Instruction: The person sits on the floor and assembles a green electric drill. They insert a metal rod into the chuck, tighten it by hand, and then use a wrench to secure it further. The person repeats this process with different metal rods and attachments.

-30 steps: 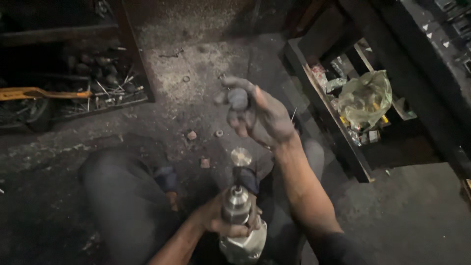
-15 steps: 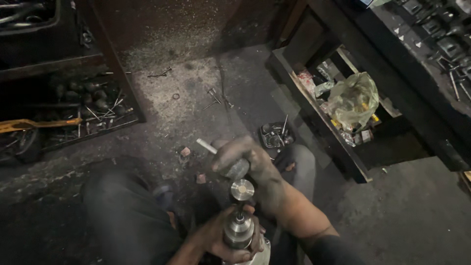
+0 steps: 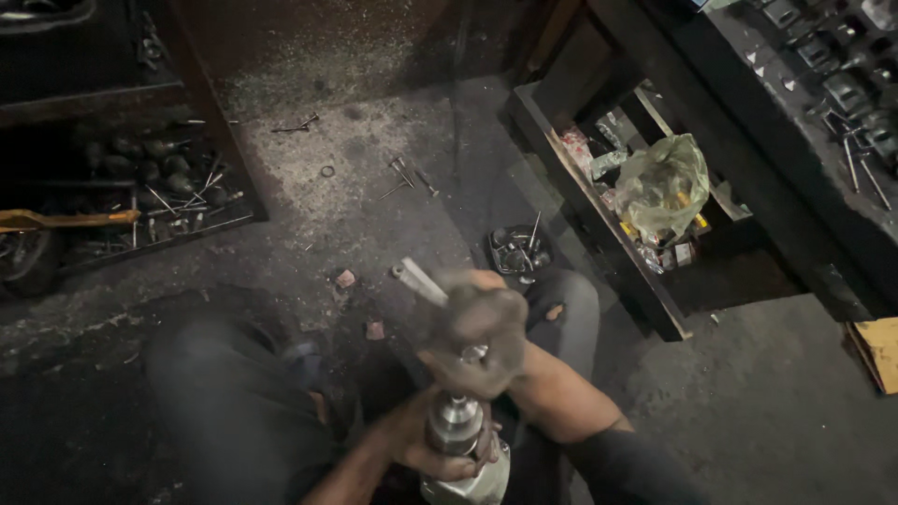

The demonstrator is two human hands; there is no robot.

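You sit on a dark, gritty floor (image 3: 374,187). Your left hand (image 3: 421,447) has its fingers clamped around a silver cylindrical metal part (image 3: 460,440) standing upright between your knees. Your right hand (image 3: 472,329), blurred, sits just above the part's top, fingers curled tight on a pale metal rod (image 3: 419,281) that juts up to the left. To the right, an open wooden shelf (image 3: 599,224) holds a crumpled yellowish plastic bag (image 3: 662,184) and small red-and-white packages (image 3: 578,147). A small tray of metal bits (image 3: 519,251) lies near your knee.
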